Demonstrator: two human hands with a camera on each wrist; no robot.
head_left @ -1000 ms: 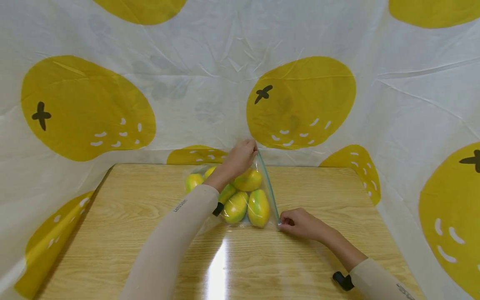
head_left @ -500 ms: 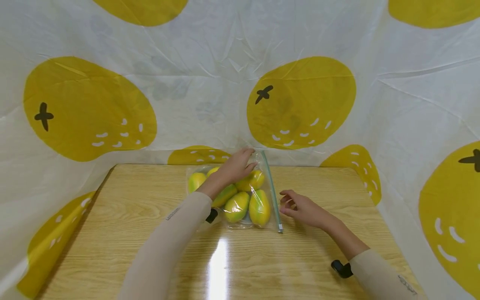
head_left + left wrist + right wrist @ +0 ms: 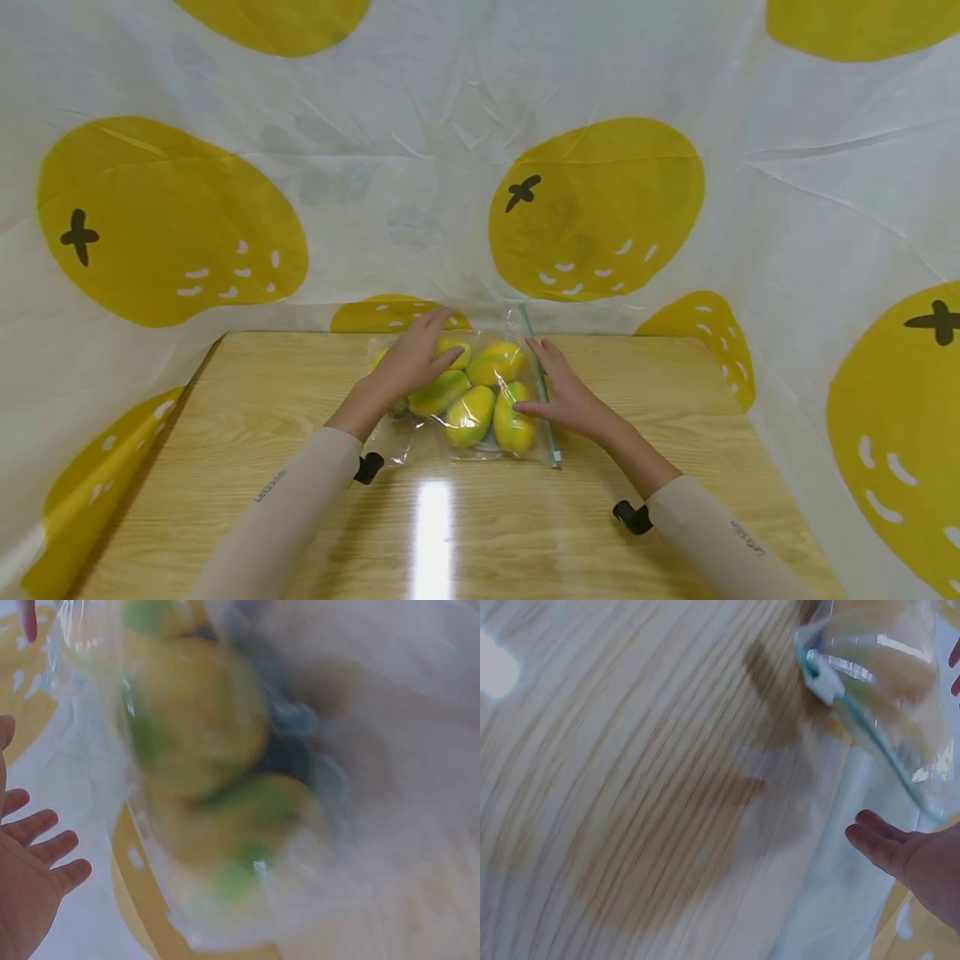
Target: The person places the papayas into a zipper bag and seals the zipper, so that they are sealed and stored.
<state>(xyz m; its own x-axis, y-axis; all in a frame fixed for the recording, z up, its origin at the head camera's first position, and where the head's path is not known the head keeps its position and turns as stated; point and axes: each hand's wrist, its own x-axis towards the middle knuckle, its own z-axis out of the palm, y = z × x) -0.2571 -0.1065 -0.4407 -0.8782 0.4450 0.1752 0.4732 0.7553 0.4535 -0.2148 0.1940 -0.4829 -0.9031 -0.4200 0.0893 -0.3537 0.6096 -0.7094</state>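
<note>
A clear zip bag (image 3: 390, 448) with several yellow-green mangoes (image 3: 471, 417) lies flat on the table. Its teal zip strip (image 3: 550, 432) runs down the right side, a white slider (image 3: 557, 457) at the near end; the slider also shows in the right wrist view (image 3: 826, 684). Over the bag's left part is my left hand (image 3: 408, 360), fingers extended and thumb apart. My right hand (image 3: 567, 398) reaches over the zip side, thumb above the rightmost mango. Whether either hand touches the bag I cannot tell. The left wrist view shows the mangoes (image 3: 199, 720) blurred through plastic.
The wooden table (image 3: 285, 400) ends at the back against a white cloth (image 3: 420, 192) printed with yellow fruit. The cloth also hangs along both sides. A bright light reflection (image 3: 433, 533) lies on the near tabletop.
Both hands have let go of the zip's two ends. My left hand has moved left over the bag; my right hand has moved up and left to the zip side. The bag now lies flatter.
</note>
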